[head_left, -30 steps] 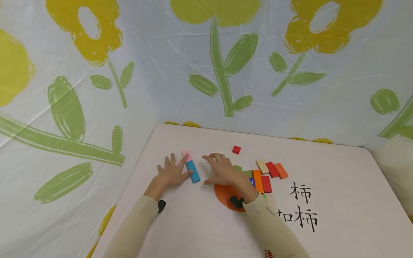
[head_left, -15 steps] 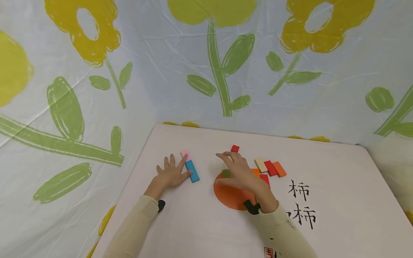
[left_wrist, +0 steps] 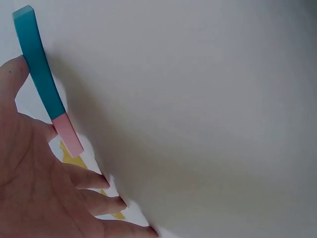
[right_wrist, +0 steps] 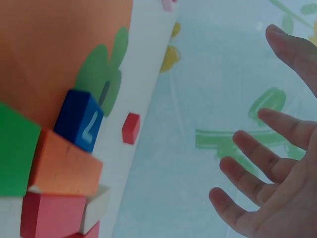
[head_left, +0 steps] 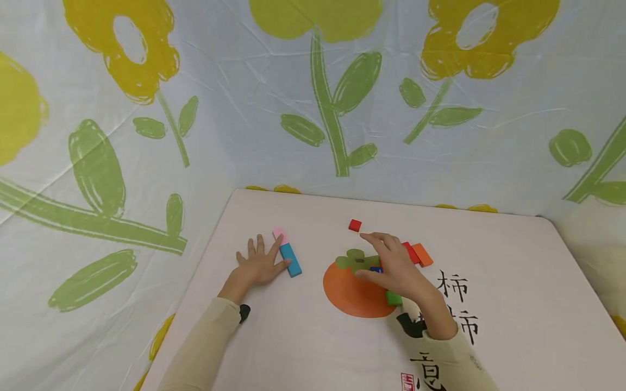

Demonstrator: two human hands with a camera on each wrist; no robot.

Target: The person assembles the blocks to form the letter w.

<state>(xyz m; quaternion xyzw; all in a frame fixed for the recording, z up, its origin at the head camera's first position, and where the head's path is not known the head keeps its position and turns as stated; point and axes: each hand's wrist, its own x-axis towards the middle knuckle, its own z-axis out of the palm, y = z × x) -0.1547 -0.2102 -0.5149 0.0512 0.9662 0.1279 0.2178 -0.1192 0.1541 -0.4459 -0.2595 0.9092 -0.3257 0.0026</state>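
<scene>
My left hand (head_left: 256, 266) lies with spread fingers at the left of the table. Its thumb touches a light-blue block (head_left: 290, 260), and its index finger touches a pink block (head_left: 280, 234) set end to end with it. My right hand (head_left: 396, 269) hovers over the block cluster, fingers apart and holding nothing. Partly beneath it are a green block (head_left: 393, 298) and a dark-blue block (head_left: 375, 269). In the right wrist view, orange (right_wrist: 67, 163), red (right_wrist: 52, 213) and cream (right_wrist: 95, 208) blocks stand close together beside them.
A small red block (head_left: 355, 225) sits alone toward the back. An orange block (head_left: 421, 254) lies right of the right hand. The pale table covering (head_left: 293, 336) bears a printed persimmon (head_left: 352, 293) and black characters. Flowered cloth (head_left: 274, 81) hangs behind.
My right hand has moved rightward, from beside the light-blue block to over the cluster, uncovering the printed persimmon. My left hand stays in place on the two blocks.
</scene>
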